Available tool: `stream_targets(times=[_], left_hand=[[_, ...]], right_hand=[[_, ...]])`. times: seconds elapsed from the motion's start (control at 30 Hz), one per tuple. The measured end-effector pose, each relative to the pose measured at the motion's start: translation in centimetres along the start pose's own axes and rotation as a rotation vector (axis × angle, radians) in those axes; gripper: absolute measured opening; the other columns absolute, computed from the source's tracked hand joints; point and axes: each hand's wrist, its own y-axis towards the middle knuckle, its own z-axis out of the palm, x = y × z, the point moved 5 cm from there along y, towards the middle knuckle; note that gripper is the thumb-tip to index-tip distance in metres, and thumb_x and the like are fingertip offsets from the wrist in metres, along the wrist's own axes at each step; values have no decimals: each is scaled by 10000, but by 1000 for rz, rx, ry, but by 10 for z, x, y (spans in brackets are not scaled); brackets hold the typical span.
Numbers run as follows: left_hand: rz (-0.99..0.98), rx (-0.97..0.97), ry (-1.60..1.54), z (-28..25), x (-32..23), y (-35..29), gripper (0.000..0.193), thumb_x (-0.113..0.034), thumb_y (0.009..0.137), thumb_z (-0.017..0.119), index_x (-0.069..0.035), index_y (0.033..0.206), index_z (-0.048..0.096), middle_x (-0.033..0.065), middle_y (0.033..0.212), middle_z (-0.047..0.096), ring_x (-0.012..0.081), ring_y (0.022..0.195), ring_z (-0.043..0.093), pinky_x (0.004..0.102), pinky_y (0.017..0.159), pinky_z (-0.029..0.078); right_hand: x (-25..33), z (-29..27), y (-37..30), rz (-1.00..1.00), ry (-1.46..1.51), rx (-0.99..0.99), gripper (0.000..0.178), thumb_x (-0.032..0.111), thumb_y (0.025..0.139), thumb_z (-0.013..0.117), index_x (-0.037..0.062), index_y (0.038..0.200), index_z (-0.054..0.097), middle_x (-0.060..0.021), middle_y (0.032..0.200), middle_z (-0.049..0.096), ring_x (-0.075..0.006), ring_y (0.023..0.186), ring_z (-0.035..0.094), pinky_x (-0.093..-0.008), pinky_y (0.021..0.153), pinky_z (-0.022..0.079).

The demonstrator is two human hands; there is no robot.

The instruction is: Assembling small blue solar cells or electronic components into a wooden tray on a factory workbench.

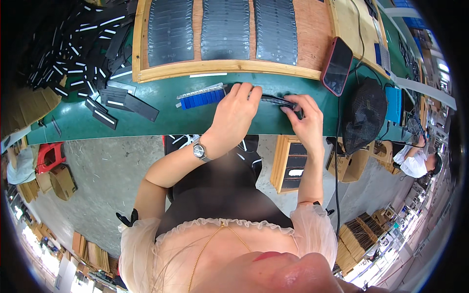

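My left hand (238, 111) is over the green bench, its fingers bent and closed around one end of a bundle of thin black strips (276, 100). My right hand (307, 116) pinches the other end of the strips between thumb and fingers. What lies under the left fingers is hidden. Just left of that hand, a row of blue pieces with a silvery upper edge (202, 99) lies on the bench, its right end close to or under the fingers. Several flat black plates (139, 106) with white strips lie farther left.
A wooden tray (234, 66) with three columns of overlapping dark plates stands behind my hands. A phone (337, 66) leans at its right corner, near a black mesh bag (364, 115) and cables. A heap of black parts (73, 58) covers the far left. Below the bench is a wooden box (280, 163).
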Motion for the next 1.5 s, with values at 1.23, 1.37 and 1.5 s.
stream_targets(times=[1.23, 1.37, 1.5], left_hand=[[-5, -2, -77, 4, -5, -1, 322, -34, 820, 668, -30, 1132, 590, 130, 1080, 565, 316, 963, 569, 405, 847, 497], [51, -104, 44, -5, -12, 2, 429, -59, 779, 705, -52, 1188, 573, 105, 1090, 562, 290, 1053, 538, 419, 885, 452], [195, -91, 48, 12, -7, 0, 512, -57, 736, 714, -54, 1224, 561, 94, 1101, 558, 261, 1088, 531, 394, 903, 414]], right_hand=[[-23, 1, -2, 293, 326, 178, 297, 14, 746, 764, 32, 1031, 683, -57, 834, 628, -156, 693, 557, -277, 663, 466], [-10, -7, 3, 185, 67, 86, 439, 55, 725, 794, 76, 1142, 656, -77, 1028, 608, -164, 774, 558, -294, 710, 473], [13, -7, 1, 92, 16, 120, 513, 72, 724, 802, 97, 1205, 627, -84, 1144, 571, -176, 803, 540, -309, 732, 476]])
